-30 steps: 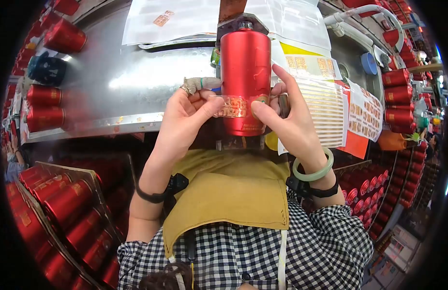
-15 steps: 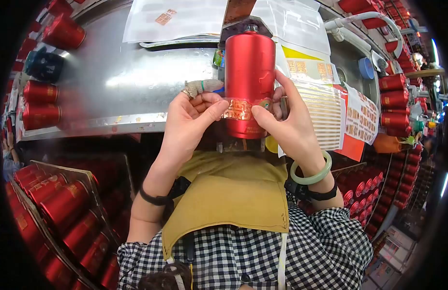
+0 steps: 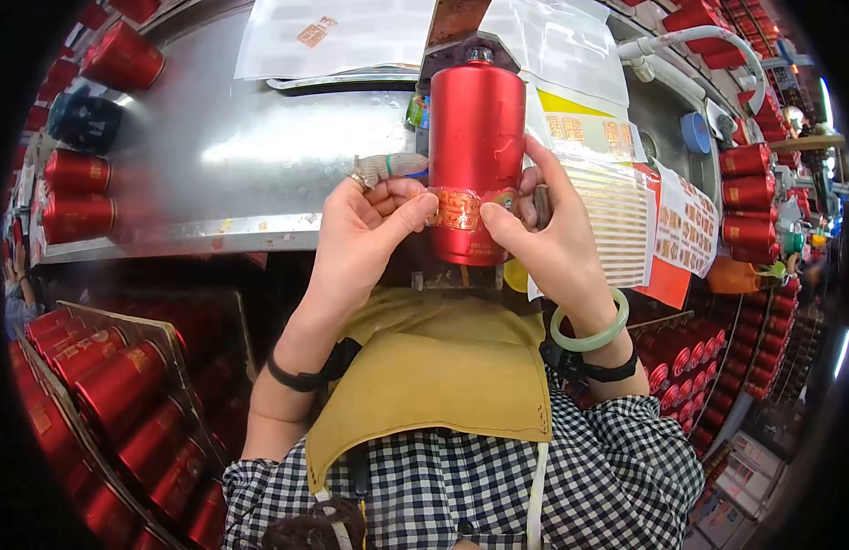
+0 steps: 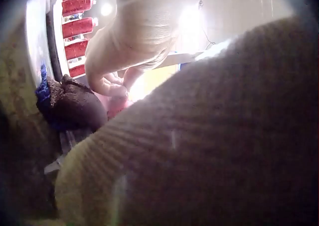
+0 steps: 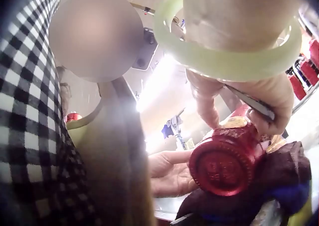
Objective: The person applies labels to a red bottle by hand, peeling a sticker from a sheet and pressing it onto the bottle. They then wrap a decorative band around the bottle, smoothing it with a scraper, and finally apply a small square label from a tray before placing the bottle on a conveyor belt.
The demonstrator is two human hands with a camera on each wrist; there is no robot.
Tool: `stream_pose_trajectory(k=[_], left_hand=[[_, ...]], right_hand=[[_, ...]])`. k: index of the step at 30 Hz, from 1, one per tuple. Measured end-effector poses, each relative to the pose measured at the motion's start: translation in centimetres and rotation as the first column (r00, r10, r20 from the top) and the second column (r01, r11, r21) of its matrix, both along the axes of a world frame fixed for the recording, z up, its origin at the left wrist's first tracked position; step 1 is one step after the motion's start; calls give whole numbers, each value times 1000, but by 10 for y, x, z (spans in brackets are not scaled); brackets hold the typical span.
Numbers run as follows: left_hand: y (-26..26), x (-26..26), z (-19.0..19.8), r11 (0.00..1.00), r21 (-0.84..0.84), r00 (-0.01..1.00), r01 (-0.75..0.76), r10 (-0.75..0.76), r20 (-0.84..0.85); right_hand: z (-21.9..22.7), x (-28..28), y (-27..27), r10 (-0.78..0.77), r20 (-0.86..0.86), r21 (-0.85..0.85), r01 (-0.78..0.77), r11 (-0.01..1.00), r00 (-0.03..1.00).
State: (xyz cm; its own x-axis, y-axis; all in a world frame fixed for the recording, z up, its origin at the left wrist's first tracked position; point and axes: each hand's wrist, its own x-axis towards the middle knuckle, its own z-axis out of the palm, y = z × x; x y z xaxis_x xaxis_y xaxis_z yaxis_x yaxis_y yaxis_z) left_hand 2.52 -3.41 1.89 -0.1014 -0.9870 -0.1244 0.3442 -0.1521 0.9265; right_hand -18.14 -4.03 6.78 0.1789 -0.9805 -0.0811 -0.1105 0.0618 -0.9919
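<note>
We see a tall red metal canister (image 3: 475,156) standing in a dark fixture at the near edge of the shiny steel table (image 3: 259,165), its long axis running straight away from us. A narrow gold-printed label strip (image 3: 457,209) wraps across its lower body, crosswise to that axis. Our left hand (image 3: 360,240) pinches the strip's left end with thumb against curled fingers; our right hand (image 3: 544,238) pins the right end with its thumb, index finger laid up along the canister's side. Both grips sit level on opposite flanks, equally near. From the right wrist view, we look at the canister's embossed red end (image 5: 219,168).
</note>
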Motion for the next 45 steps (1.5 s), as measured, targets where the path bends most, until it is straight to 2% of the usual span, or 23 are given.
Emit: stream_pose_trajectory(k=[3, 6, 8, 11, 18, 20, 27, 29, 32, 35, 38, 40, 42, 43, 44, 45], left_hand=[[0, 0, -1, 1000, -6, 1000, 3, -3, -6], [0, 0, 0, 1000, 1, 1000, -2, 2, 3], [0, -1, 0, 1000, 9, 1000, -10, 10, 9], [0, -1, 0, 1000, 7, 1000, -12, 12, 5], [0, -3, 1, 999, 23, 999, -37, 36, 21], [0, -3, 1, 999, 18, 999, -36, 36, 14], [0, -3, 0, 999, 19, 999, -42, 41, 27], [0, -2, -1, 999, 21, 999, -43, 42, 32], [1, -3, 0, 999, 25, 999, -25, 24, 33], [3, -6, 0, 996, -24, 996, -83, 84, 32], [4, -5, -8, 993, -73, 990, -95, 102, 93], [9, -6, -12, 966, -222, 887, -131, 214, 409], [20, -9, -11, 954, -260, 847, -152, 262, 463], [25, -13, -11, 872, -479, 775, -101, 371, 512], [28, -16, -10, 746, -666, 698, -21, 487, 524], [30, -10, -20, 693, -657, 518, 297, 461, 720]], right_hand=[[0, -1, 0, 2, -45, 0, -2, 1000, 999], [-1, 0, 0, -5, 18, 15, 5, 1000, 1000], [-1, -3, -1, 3, -117, 1, -3, 1000, 993], [3, 0, -1, 15, -49, 2, -15, 1000, 999], [0, 0, 0, -1, -69, -5, 0, 1000, 998], [1, 1, 0, 6, -14, -4, -6, 1000, 1000], [-1, 0, 0, 3, -18, 1, -3, 1000, 1000], [-4, -2, 0, -5, -105, -7, 4, 1000, 994], [-2, -1, 0, 9, -80, -22, -11, 1000, 997], [-7, 1, 1, -60, -13, -44, 59, 997, 998], [-4, 2, 1, -56, -35, -32, 55, 998, 998], [-4, 2, 1, -55, -25, -23, 54, 998, 998], [-2, 0, 1, -55, -14, -14, 55, 998, 998], [0, -1, 0, -19, -26, -5, 19, 1000, 999], [1, -1, 0, 18, -37, 6, -18, 1000, 999], [0, -2, 0, 17, -35, 7, -17, 1000, 999]])
